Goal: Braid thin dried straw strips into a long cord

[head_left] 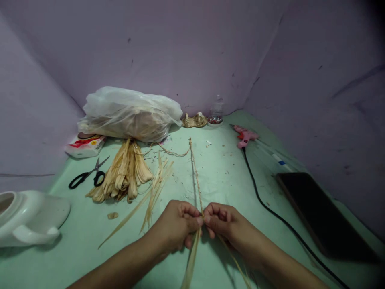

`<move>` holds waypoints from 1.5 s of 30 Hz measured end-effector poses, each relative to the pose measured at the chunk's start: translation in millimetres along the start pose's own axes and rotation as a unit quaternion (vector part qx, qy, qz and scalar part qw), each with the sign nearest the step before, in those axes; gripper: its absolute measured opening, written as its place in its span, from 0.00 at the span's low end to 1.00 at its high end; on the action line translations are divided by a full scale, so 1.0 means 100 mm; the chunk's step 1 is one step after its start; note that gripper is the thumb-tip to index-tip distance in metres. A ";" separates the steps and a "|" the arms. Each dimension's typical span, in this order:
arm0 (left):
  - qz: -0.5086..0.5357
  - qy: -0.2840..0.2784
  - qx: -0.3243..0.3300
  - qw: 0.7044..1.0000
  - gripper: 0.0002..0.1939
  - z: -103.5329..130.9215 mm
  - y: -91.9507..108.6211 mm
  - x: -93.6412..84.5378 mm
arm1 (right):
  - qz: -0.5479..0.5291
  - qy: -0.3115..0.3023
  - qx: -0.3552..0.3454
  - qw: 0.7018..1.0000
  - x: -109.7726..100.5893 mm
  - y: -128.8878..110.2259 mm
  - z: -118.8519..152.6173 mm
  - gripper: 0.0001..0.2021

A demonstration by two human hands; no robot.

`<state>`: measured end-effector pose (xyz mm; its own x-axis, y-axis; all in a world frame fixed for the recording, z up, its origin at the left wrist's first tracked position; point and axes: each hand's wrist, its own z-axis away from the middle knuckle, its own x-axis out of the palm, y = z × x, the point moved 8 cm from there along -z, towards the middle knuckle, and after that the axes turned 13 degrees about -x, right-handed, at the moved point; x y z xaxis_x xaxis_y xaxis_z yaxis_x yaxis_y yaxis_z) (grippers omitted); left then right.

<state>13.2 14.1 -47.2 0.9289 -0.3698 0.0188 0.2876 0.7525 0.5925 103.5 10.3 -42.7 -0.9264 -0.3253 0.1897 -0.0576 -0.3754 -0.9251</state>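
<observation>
Hands, 2: my left hand (180,222) and right hand (224,218), close together, each pinching the near end of the cord.
Twisted cord (196,176), 1: runs away from me along the middle of the green table (222,180), its far part bending left.
Loose strips (192,259): trail from my grip toward me.
Bundle of dried strips (123,176), 1: left, before 1 plastic bag (132,112).
Scissors (88,173), 1 pair: black-handled, beside the bundle.
Glue gun (247,135), 1: pink, right.
</observation>
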 end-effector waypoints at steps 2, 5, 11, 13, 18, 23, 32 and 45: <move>0.006 -0.031 -0.016 0.999 0.09 0.01 0.00 0.04 | -0.001 -0.002 -0.003 1.000 0.00 0.00 -0.01 0.09; 0.039 -0.065 -0.022 0.997 0.10 0.01 0.01 0.07 | 0.009 0.003 -0.007 1.000 -0.01 -0.02 -0.01 0.09; 0.052 -0.064 -0.030 0.996 0.15 -0.05 -0.04 0.01 | 0.009 -0.003 -0.005 1.000 -0.02 -0.04 0.00 0.09; 0.028 -0.057 -0.025 0.998 0.16 -0.06 -0.03 0.00 | 0.007 -0.002 -0.007 1.000 -0.02 -0.04 0.01 0.08; 0.008 -0.061 -0.026 0.998 0.16 -0.06 0.01 0.01 | 0.008 0.003 -0.018 1.000 -0.01 -0.05 0.00 0.09; 0.059 -0.097 -0.035 0.993 0.12 -0.06 -0.02 0.08 | -0.007 -0.006 -0.037 0.999 0.01 -0.03 -0.03 0.10; 0.039 -0.042 -0.026 0.998 0.08 -0.05 -0.05 0.05 | 0.101 -0.005 -0.077 0.992 -0.05 -0.02 -0.02 0.07; 0.014 -0.084 -0.001 0.996 0.07 -0.03 0.01 0.13 | 0.124 0.002 -0.081 0.989 -0.10 -0.03 0.00 0.04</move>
<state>26.0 11.9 -48.9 0.8844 -0.4343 0.1708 0.2625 0.7655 0.5875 112.5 14.5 -41.7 -0.9209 -0.3864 -0.0508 0.1129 -0.1396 -0.9837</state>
